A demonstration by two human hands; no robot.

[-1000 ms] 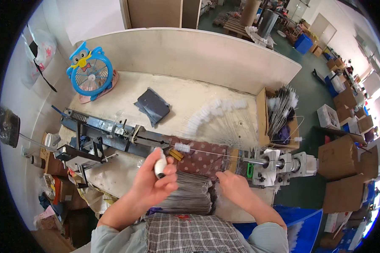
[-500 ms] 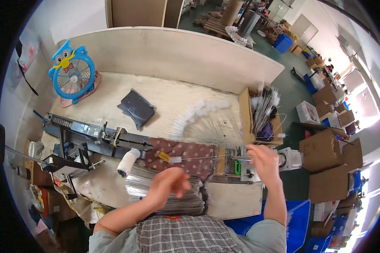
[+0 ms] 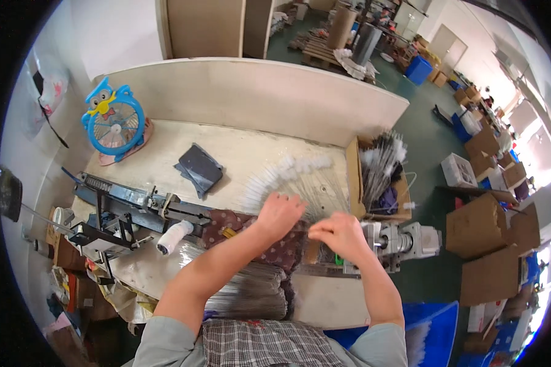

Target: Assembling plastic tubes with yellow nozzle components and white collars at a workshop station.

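Note:
My left hand [image 3: 280,215] reaches over the polka-dot cloth [image 3: 221,227], beside a fan of wire-stemmed brushes with white tufts [image 3: 288,169]. Its fingers curl downward, and what they hold, if anything, is hidden. To its right my right hand [image 3: 341,237] is pinched, thumb against fingers, just left of a metal clamping machine [image 3: 398,241]; I cannot make out anything in the pinch. Below the left forearm lies a thick bundle of bare wires [image 3: 251,293]. A small yellow piece [image 3: 229,232] shows on the cloth beside that forearm.
A carton of wire brushes [image 3: 379,174] stands at the right of the bench. Left are a long metal fixture [image 3: 125,199], a white thread spool [image 3: 174,237] and a blue fan [image 3: 113,125]. A dark folded pouch [image 3: 200,170] lies behind. A blue bin [image 3: 431,330] sits lower right.
My left hand has moved up and right toward the fan of brushes. My right hand has moved left, away from the machine. The single brush across the cloth no longer shows there.

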